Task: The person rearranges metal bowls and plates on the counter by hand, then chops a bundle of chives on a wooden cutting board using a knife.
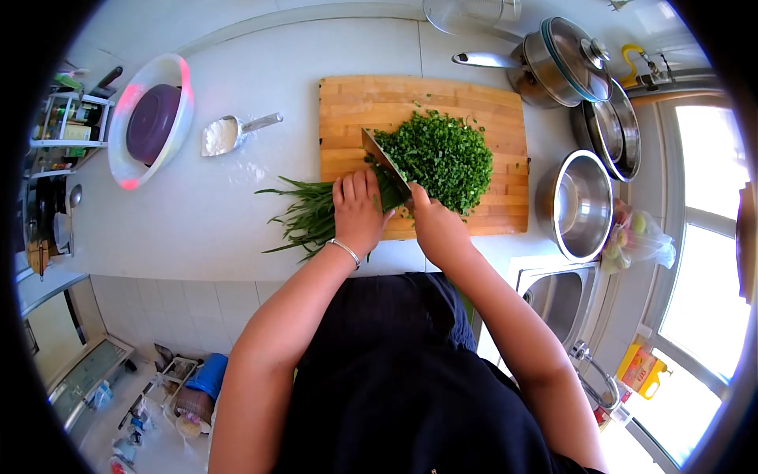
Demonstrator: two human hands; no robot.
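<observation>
A bunch of long green leaves (304, 215) lies across the left edge of the wooden cutting board (505, 142), its tips out over the white counter. My left hand (359, 212) presses down on the bunch, fingers together. In my right hand (437, 227) is the handle of a kitchen knife (384, 163), closed in the fingers. The blade slants up and left, between the uncut leaves and a heap of finely chopped greens (437, 158) on the board. Part of the blade's lower end is hidden by my right hand.
A scoop of white powder (221, 137) lies left of the board, with powder spilled beside it. Farther left, a pale basin (184, 103) holds a purple bowl (154, 124). A lidded pot (545, 75), a steel bowl (584, 207) and a sink (557, 304) are at the right.
</observation>
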